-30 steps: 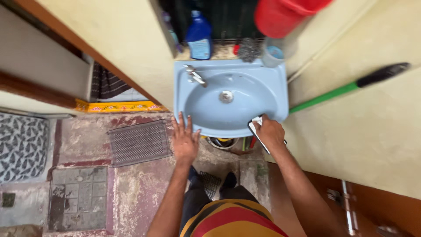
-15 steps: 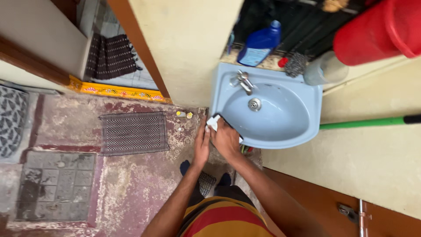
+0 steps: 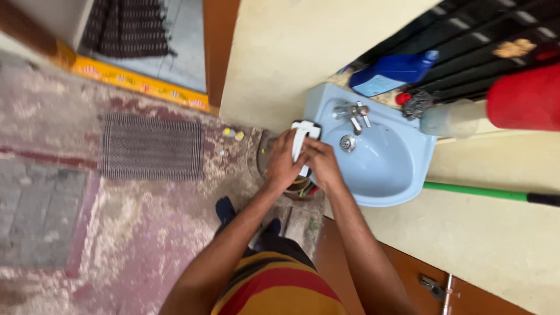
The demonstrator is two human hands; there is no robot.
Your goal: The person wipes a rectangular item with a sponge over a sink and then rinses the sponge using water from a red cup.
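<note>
**2 hands on 1 cloth at the edge of the blue basin**

Widest of all, the worn floor (image 3: 146, 233), patchy red and grey, fills the left side, and a cream wall (image 3: 291, 52) rises behind the fixture. On the floor lies a dark woven mat (image 3: 151, 149), well apart from the hands. Up top, a yellow patterned threshold (image 3: 134, 84) runs under a brown door frame (image 3: 219, 46).

Now the pale blue washbasin (image 3: 391, 169), fixed to the wall, bowl bare, drain at its middle and a metal tap (image 3: 353, 112) at its back. At the far right sits a red bucket (image 3: 525, 96), with a cloudy plastic jar (image 3: 452, 119) just beside it. A blue bottle (image 3: 391, 73) lies tilted on the ledge behind the basin, near a steel scrubber (image 3: 415, 104). A green broom handle (image 3: 478, 191) stretches along the wall, right of the basin.

And the action: the left hand (image 3: 283, 163) is curled around a white cloth (image 3: 302, 143), gripping it at the basin's left rim. The right hand (image 3: 322, 164) is clenched on the same cloth from the other side, touching the left. The cloth sits pressed on the rim, its upper end poking out above the fingers. Smallest, 2 yellow bits (image 3: 233, 134) lie on the floor by the wall.
</note>
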